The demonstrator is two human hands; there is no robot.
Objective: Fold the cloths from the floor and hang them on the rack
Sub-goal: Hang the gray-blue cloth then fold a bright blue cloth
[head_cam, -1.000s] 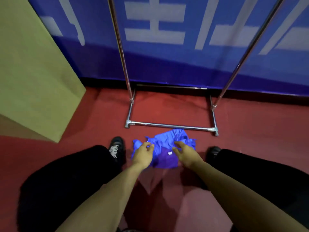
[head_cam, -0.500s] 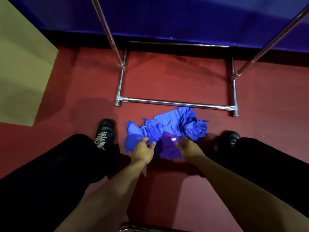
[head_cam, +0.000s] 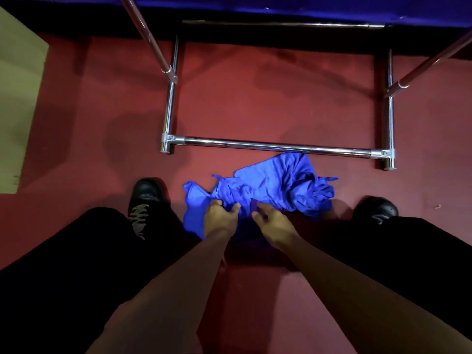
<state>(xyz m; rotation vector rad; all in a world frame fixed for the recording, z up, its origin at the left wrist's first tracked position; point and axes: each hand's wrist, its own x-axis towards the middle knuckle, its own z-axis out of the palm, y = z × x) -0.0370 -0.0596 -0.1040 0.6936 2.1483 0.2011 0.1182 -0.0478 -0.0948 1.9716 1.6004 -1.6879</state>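
A crumpled blue cloth (head_cam: 275, 185) lies on the red floor between my feet, just in front of the rack's near base bar. A darker purple part of it sits in shadow under my hands. My left hand (head_cam: 221, 217) has its fingers and thumb curled into the cloth's left portion and pinches it. My right hand (head_cam: 273, 222) lies close beside it, with its fingers curled into the purple part at the cloth's near edge. The chrome clothes rack (head_cam: 275, 146) stands right behind the cloth; its two uprights rise out of the top of the view.
My black shoes (head_cam: 146, 198) stand on either side of the cloth, the right one (head_cam: 376, 208) beside its crumpled end. A yellow-green panel (head_cam: 18, 103) lies at the far left. A blue wall banner (head_cam: 281, 6) runs behind the rack.
The view has tilted further down and closer to the floor. Both hands have moved onto the cloth and closed on its near edge.
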